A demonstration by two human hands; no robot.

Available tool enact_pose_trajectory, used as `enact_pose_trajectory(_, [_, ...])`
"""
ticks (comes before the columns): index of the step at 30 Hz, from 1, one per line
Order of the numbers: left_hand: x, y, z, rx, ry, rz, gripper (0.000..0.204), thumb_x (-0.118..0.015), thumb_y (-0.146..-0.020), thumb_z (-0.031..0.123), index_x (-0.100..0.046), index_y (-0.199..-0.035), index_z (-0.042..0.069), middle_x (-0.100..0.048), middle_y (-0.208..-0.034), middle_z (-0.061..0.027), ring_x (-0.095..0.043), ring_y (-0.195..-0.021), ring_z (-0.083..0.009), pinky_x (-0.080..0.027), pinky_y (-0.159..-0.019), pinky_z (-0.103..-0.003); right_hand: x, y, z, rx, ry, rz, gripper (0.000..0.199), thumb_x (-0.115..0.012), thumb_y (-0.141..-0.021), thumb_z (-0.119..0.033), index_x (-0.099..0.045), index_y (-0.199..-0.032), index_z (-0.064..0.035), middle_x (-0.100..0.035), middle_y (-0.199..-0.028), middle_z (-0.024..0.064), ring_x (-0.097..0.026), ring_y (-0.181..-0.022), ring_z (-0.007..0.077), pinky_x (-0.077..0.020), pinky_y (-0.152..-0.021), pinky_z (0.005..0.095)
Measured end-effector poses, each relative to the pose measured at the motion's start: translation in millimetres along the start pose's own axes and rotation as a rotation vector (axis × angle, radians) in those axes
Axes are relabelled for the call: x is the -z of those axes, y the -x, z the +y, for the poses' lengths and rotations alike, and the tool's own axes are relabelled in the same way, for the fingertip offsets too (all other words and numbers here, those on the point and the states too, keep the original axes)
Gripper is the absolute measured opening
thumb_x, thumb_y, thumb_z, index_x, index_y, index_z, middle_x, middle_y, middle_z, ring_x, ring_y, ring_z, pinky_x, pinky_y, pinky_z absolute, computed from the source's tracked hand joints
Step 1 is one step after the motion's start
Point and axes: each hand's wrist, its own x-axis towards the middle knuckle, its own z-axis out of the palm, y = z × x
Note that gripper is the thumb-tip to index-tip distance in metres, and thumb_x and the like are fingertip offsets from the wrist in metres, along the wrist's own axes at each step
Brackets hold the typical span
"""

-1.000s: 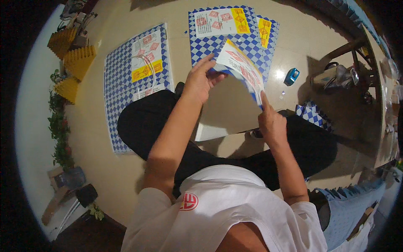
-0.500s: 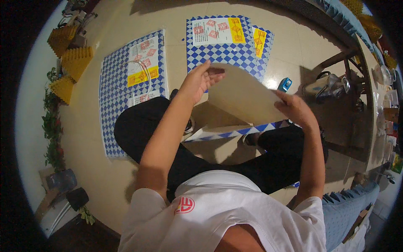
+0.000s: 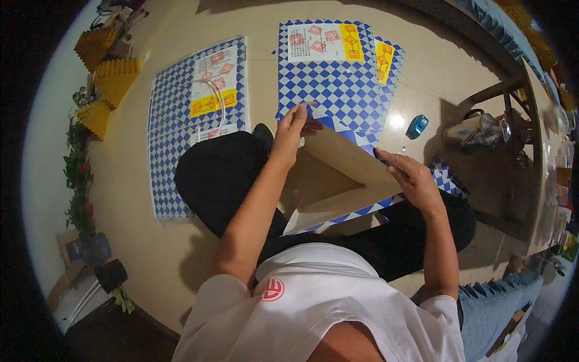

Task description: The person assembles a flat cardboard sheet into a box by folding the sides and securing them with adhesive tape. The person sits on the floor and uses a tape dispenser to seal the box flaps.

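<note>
Between my legs stands an open cardboard box (image 3: 332, 178), plain brown inside and blue-and-white checkered outside. My left hand (image 3: 294, 134) grips the far left corner of its upper edge, fingers curled over the rim. At the far right corner, my right hand (image 3: 410, 176) closes on the rim, its fingertips at the edge. Beyond the far wall, a checkered flap (image 3: 353, 134) shows folded outward. The near wall's checkered edge leans over my right leg. Part of the box's lower left is hidden by my left forearm.
Flat checkered sheets with yellow-and-white labels (image 3: 329, 81) lie ahead. A plastic-wrapped checkered stack (image 3: 169, 127) with a white strap lies on the left. A blue tape dispenser (image 3: 417, 127) sits right of the sheets. A metal kettle (image 3: 470, 130) stands near a wooden table frame (image 3: 522, 114).
The broad far flap, held raised between my hands, has folded down and away, exposing its checkered outside. My right hand has moved down and slightly left; my left hand has lowered and shifted right.
</note>
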Motion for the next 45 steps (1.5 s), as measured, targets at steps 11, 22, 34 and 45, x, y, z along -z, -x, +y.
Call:
enact_pose_trajectory(11, [13, 5, -3, -0.162, -0.467, 0.035, 0.044, -0.050, -0.108, 0.041, -0.066, -0.131, 0.008, -0.067, -0.083, -0.0029, -0.063, -0.073, -0.0133, -0.049, -0.069, -0.028, -11, -39, -27, 0.016, 0.125, 0.058, 0.047, -0.066, -0.094, -0.007, -0.063, -0.138, -0.0202, -0.073, -0.117, 0.0146, -0.072, -0.100, 0.0342, -0.0577, -0.086, 0.0408])
enact_pose_trajectory(22, [11, 2, 2, -0.270, -0.346, -0.105, 0.036, -0.051, -0.106, 0.023, -0.060, -0.138, 0.008, -0.066, -0.135, -0.0088, -0.057, -0.125, -0.0170, -0.039, -0.109, -0.033, -22, -35, -29, 0.147, 0.228, 0.109, 0.052, -0.068, -0.091, -0.008, -0.060, -0.141, -0.0196, -0.065, -0.132, 0.0156, -0.065, -0.114, 0.0355, -0.0542, -0.095, 0.0434])
enact_pose_trajectory(34, [5, 2, 4, -0.232, -0.035, -0.117, 0.030, -0.047, -0.100, 0.009, -0.065, -0.123, 0.002, -0.070, -0.120, -0.0093, -0.061, -0.117, -0.0179, -0.040, -0.109, -0.034, -40, -3, -67, 0.521, 0.189, -0.213, 0.065, -0.074, -0.082, -0.052, -0.062, -0.139, -0.0215, -0.059, -0.138, 0.0122, -0.054, -0.133, 0.0352, -0.0216, -0.122, 0.0633])
enact_pose_trajectory(45, [21, -1, -3, -0.145, 0.122, -0.246, 0.025, -0.052, -0.093, 0.001, -0.069, -0.110, 0.000, -0.072, -0.119, -0.0167, -0.063, -0.121, -0.0268, -0.041, -0.113, -0.041, -68, -34, -58, 0.396, 0.368, 0.260, 0.037, -0.079, -0.078, -0.012, -0.066, -0.112, -0.0079, -0.067, -0.105, 0.0086, -0.061, -0.113, 0.0340, -0.0500, -0.096, 0.0466])
